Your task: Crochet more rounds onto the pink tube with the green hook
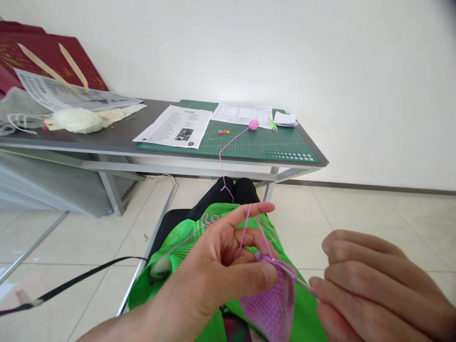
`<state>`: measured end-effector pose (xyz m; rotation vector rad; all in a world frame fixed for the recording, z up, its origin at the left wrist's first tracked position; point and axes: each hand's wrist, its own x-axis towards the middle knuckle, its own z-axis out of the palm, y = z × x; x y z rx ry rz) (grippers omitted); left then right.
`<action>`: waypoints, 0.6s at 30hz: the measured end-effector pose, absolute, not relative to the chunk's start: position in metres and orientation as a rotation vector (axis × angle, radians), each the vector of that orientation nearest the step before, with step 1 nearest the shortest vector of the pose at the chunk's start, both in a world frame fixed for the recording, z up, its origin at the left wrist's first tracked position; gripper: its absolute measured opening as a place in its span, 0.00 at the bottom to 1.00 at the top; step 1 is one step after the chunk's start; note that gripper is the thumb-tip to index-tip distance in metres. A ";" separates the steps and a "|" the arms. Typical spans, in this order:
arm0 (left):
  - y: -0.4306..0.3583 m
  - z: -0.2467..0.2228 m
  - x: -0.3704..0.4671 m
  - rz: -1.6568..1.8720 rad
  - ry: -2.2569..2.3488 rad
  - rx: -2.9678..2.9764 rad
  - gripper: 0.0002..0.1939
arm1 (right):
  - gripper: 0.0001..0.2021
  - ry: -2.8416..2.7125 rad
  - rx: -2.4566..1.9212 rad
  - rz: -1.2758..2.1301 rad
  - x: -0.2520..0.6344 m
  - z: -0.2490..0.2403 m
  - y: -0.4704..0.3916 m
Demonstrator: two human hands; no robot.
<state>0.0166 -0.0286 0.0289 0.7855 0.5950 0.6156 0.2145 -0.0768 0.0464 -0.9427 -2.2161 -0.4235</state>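
Between the thumb and fingers of my left hand [228,266] a piece of pink crochet work [269,304] is pinched at its top edge. Pink yarn [245,228] loops over my raised left index finger and runs down to the work. My right hand [377,285] is closed around the handle end of a slim metal crochet hook [302,283], whose tip passes through the top edge of the work by my left thumb. A small ball of pink yarn [253,124] rests on the table, its strand trailing over the edge to my lap.
A green cutting mat [235,147] on the dark table [121,128] carries a printed sheet [174,126], colourful stitch markers [223,132] and green-handled snips [273,125]. White yarn [77,120] and a dark red bag [53,52] are at left. A black strap [89,273] crosses beside my lap.
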 end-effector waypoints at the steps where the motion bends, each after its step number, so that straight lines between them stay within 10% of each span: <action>1: -0.029 0.029 0.017 0.612 0.592 0.795 0.33 | 0.15 -2.213 -0.945 -0.428 0.214 0.047 -0.077; 10: -0.030 0.025 0.016 0.613 0.585 0.820 0.31 | 0.31 -2.129 -0.836 -0.451 0.205 0.066 -0.061; 18: -0.034 0.026 0.019 0.606 0.588 0.860 0.30 | 0.17 -2.270 -0.830 -0.278 0.221 0.050 -0.067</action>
